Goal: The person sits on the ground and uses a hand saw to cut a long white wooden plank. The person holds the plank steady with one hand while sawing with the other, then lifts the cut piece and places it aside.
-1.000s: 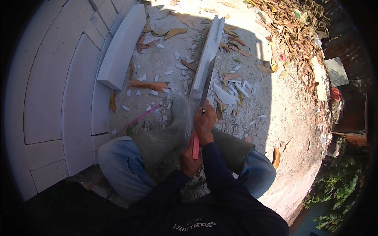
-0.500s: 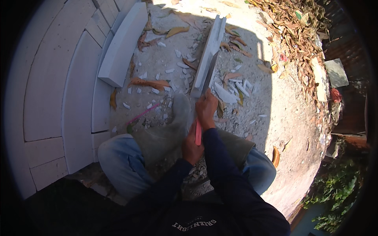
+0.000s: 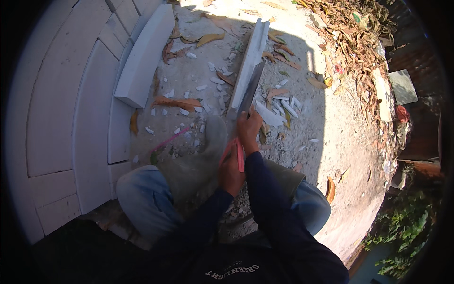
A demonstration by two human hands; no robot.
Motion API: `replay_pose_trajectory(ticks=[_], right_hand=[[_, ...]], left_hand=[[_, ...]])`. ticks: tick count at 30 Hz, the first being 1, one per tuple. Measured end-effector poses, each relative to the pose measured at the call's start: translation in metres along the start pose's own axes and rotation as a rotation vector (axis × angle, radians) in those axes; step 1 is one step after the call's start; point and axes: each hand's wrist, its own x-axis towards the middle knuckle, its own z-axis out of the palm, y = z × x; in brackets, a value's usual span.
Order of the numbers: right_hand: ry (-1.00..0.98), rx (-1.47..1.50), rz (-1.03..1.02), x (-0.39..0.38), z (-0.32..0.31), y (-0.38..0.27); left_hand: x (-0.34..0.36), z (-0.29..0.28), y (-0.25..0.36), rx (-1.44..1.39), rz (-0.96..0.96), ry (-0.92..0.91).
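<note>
A hand saw (image 3: 251, 89) with a dark metal blade and a red handle lies lengthwise along the right side of a long pale block (image 3: 250, 59). The block has a groove along it and rests on the ground in front of me. My left hand (image 3: 231, 176) is wrapped round the saw's red handle, close to my body. Farther forward, my right hand (image 3: 249, 130) is closed at the handle end of the blade, by the block's near end. Its fingertips are partly hidden, and I cannot tell whether they also press on the block.
A thick white block (image 3: 145, 59) leans by a stack of pale blocks (image 3: 97, 123) on the left. White chips (image 3: 269, 113) and dry leaves are strewn over the ground. A leaf pile (image 3: 350, 52) lies far right. My boot (image 3: 213, 142) stands near the block.
The saw has turned and tilted, so more of the blade's face and the handle's loop show. Both hands have shifted slightly with it. The grooved block has barely moved.
</note>
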Motion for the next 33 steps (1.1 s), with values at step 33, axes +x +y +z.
replay_pose_trajectory(ticks=[33], right_hand=[[0.048,-0.159,-0.093,-0.031,-0.009,-0.013]], left_hand=[[-0.031,-0.012,-0.007,-0.15,-0.022,-0.017]])
